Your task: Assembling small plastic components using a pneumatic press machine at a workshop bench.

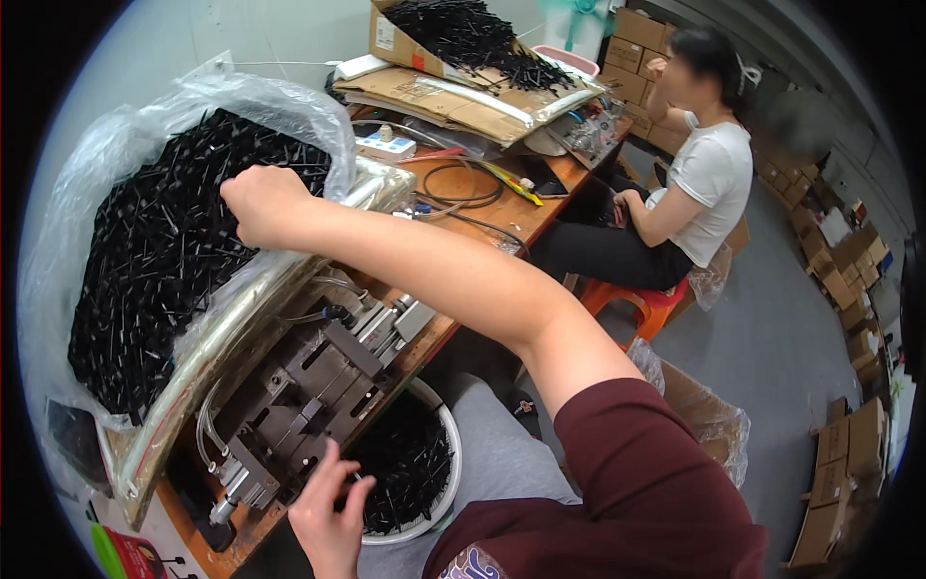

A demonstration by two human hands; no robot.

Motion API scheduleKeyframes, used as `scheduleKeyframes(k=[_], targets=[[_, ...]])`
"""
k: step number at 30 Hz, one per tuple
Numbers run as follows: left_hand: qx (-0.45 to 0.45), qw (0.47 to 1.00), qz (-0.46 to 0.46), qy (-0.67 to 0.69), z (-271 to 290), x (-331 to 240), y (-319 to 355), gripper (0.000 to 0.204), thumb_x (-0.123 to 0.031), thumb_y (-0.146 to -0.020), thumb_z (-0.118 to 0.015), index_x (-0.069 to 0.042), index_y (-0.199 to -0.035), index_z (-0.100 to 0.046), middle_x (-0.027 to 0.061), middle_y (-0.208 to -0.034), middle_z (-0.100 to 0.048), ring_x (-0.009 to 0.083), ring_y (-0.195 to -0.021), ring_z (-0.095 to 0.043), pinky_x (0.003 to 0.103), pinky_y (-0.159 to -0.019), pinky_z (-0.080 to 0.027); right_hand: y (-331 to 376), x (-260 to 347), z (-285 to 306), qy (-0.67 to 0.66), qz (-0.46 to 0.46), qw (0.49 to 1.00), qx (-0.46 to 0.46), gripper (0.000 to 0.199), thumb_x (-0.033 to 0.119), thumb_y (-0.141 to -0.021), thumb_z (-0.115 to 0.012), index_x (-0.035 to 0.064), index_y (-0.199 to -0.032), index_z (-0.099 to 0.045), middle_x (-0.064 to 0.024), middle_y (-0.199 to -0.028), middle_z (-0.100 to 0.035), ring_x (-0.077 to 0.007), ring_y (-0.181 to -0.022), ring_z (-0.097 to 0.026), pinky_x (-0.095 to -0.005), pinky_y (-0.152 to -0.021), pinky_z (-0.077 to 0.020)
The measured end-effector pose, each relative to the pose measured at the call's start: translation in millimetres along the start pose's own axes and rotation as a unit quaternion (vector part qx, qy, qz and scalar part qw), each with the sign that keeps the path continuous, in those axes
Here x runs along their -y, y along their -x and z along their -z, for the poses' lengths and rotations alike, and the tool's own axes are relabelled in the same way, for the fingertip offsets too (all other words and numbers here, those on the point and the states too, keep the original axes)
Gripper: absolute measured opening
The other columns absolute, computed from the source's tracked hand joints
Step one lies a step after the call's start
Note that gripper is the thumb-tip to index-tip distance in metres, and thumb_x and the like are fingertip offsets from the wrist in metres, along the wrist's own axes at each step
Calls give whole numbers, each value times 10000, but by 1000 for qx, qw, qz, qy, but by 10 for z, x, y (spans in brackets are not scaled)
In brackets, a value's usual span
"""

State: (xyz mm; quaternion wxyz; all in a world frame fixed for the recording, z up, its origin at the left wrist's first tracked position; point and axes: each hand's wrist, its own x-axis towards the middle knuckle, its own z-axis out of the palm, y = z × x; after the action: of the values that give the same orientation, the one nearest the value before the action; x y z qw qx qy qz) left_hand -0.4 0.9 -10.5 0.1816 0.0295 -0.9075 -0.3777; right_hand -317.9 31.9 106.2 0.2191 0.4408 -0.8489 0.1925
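1. Nearest, at the lower centre of the frame, the left hand (326,516) rests at the near edge of the metal fixture (309,396). Its fingers (333,475) are curled narrow against the fixture's lower corner; I cannot tell whether they pinch one of the small parts.
2. Just right of that hand, touching its knuckles in the picture, sits a white bowl (450,482) filled with thin black plastic pieces. It lies below the edge of the wooden surface (461,325), at the person's lap.
3. The fixture lies on a diagonal, its long axis running from lower left up toward the centre of the frame.
4. Farther off, in the upper left, the right arm crosses over the fixture and the right hand (260,203) reaches into the clear plastic bag (145,145) of black pieces (154,251). The fingers are closed into a loose fist among the pieces; what they grip is hidden.
5. The heap spreads down and left from that fist, so the right hand is in it and the left is well apart.
6. Farthest, at the upper right, another person in a white shirt (714,174) sits on an orange stool (646,304) beside stacked cardboard boxes (849,289).
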Motion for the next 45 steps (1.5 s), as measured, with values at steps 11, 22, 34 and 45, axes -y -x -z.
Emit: scheduleKeyframes(k=[11, 22, 34, 45], targets=[[84, 996, 29, 12, -138, 156, 530, 494, -89, -699, -861, -22, -1150, -669, 174, -1278, -652, 171, -678, -724, 283, -634, -560, 1341, 51, 1131, -543, -129, 785, -267, 147, 170, -886, -745, 30, -920, -716, -70, -858, -732, -128, -711, -679, -240, -619, -510], [-127, 986, -87, 57, -111, -254, 215, 347, 64, -715, -772, 18, -1012, -600, 209, -1354, -556, 177, -831, -696, 260, -704, -559, 2300, 251, 487, -683, -257, 682, 52, 181, 163, -898, -749, 64, -885, -599, -63, -772, -699, -98, -541, -620, -214, -494, -474], [-69, 989, -119, 48, -218, -358, 221, 298, 72, -731, -778, -2, -1015, -724, 120, -1021, -656, 221, -900, -673, 302, -737, -558, 2795, 771, 94, -754, -265, 593, 99, 208, 197, -931, -718, 37, -946, -586, -43, -698, -653, -89, -529, -610, -201, -469, -434], [-138, 984, -111, 7, -2, -298, 201, 260, 60, -709, -781, 15, -958, -721, 138, -1103, -653, 254, -993, -659, 334, -850, -549, 2373, -171, 1219, -455, -144, 784, -397, 506, 404, -1095, -221, 86, -1488, -230, -164, -854, -674, -179, -554, -592, -277, -563, -512]])
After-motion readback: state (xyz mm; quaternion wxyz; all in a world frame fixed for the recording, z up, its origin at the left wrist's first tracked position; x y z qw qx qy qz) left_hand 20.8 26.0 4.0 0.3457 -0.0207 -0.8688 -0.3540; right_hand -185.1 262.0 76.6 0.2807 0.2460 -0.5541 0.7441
